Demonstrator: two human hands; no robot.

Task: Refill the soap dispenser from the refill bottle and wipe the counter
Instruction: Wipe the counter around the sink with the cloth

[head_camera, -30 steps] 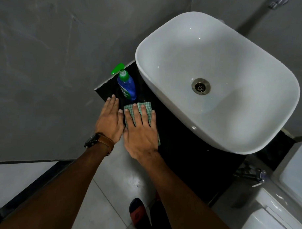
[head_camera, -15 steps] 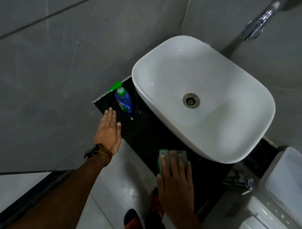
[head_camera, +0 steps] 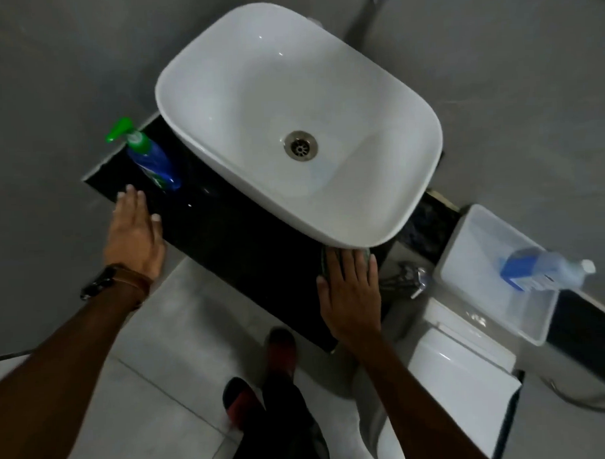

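A large white oval ceramic basin sits on a narrow glossy black stone counter, seen from above. The basin holds nothing but a round metal drain near its middle. To the right, on the white toilet tank, rests a clear rectangular plastic tub; a clear plastic refill bottle with a blue label lies on its side across the tub's far rim, its white cap pointing right. At the counter's far left end stands a blue soap dispenser with a green pump top, just beside the basin, its nozzle pointing left toward the wall.

The left hand, a dark watch on a brown strap at its wrist, lies flat with straight fingers on the counter's left front edge, its fingertips near the dispenser's base but not touching it. The right hand is well apart from it, at the counter's right end, fingers straight and pressing down on a green cloth, which shows only as slivers beside the fingertips, partly tucked under the basin's overhanging rim.

Grey walls stand behind and to the left; pale floor tiles lie below, where the person's dark trousers and red-and-black slippers show.
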